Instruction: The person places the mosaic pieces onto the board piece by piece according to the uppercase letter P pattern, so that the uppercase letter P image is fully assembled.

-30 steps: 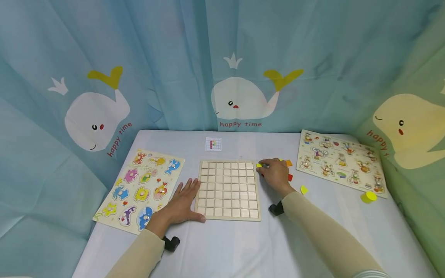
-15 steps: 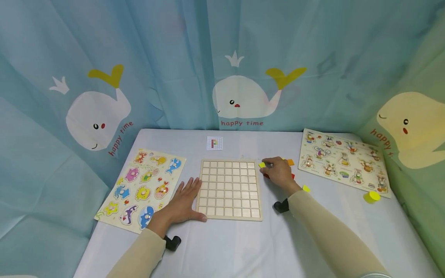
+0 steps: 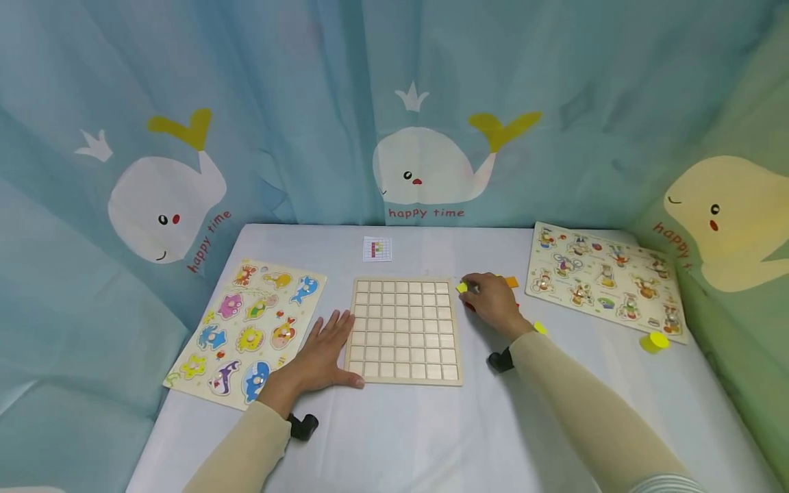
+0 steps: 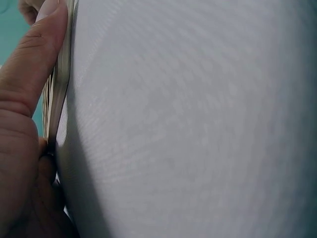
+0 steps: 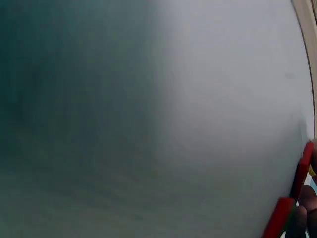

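Note:
A wooden grid board (image 3: pixel 403 329) with empty square cells lies in the middle of the white table. My left hand (image 3: pixel 323 352) lies flat beside the board's left edge. Its thumb (image 4: pixel 29 64) presses along the board's front edge (image 4: pixel 59 99). My right hand (image 3: pixel 490 301) sits by the board's far right corner with fingers curled over a cluster of small coloured pieces. Its fingertips pinch a small yellow piece (image 3: pixel 461 287). Red pieces (image 5: pixel 292 198) show beside the fingers, and an orange piece (image 3: pixel 511 281) lies just behind the hand.
An animal peg puzzle (image 3: pixel 249 329) lies left of the board, another peg puzzle (image 3: pixel 607 281) at the far right. A small pattern card (image 3: pixel 377 248) sits behind the board. A yellow half-round piece (image 3: pixel 540 328) and a yellow cylinder (image 3: pixel 653 341) lie to the right. Whale-print curtains surround the table.
The right hand has stayed on the coloured pieces, edging slightly toward the board's far right corner. The left hand has not moved. The head view shifted a little.

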### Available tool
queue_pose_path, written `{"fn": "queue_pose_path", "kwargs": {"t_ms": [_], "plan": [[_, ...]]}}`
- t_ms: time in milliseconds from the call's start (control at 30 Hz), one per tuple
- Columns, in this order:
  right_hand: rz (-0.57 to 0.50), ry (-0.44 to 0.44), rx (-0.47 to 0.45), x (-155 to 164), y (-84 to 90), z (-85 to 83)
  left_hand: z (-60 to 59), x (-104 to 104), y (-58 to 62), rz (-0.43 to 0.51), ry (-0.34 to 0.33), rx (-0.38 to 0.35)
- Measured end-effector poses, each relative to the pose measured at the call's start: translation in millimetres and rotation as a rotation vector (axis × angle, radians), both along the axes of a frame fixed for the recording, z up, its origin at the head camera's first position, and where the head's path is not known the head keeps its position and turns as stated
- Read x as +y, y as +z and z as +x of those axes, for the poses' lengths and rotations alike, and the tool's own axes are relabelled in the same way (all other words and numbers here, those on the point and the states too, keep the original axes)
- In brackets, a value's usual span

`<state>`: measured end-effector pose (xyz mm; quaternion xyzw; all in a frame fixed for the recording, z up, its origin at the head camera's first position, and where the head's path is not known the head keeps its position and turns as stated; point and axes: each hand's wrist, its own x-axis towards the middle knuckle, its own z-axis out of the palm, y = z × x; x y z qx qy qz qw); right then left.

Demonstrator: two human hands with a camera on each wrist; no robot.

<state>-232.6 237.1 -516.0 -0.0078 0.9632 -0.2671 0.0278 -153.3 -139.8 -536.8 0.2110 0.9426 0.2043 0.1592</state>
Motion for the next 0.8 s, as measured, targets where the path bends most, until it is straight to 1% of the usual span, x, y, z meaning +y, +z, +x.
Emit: {"fn": "queue_pose_path", "kwargs": {"t_ms": [133, 233, 400, 467, 600, 800], "plan": [[-0.002, 0.017, -0.051, 0.5, 4.0, -0.5, -1.3, -1.5, 0.5, 0.002, -0.006, -0.008], [-0.015, 0.018, -0.066, 0.8, 4.1, -0.6, -1.3, -1.9, -0.3, 0.005, -0.009, -0.004], [-0.006, 0.045, -0.049, 0.6, 1.3, -0.8, 0.5, -2.2, -1.8, 0.018, -0.007, 0.008], [-0.009, 0.041, -0.044, 0.6, 0.3, 0.6, 1.1, -2.2, -2.7, 0.021, -0.01, 0.009], [-0.017, 0.004, -0.028, 0.0, -2.3, 2.5, 1.1, -1.9, -2.5, 0.026, -0.009, 0.006], [0.003, -0.028, -0.008, -4.6, -3.3, 1.0, -0.3, -2.0, -0.8, -0.006, -0.003, 0.005]]}}
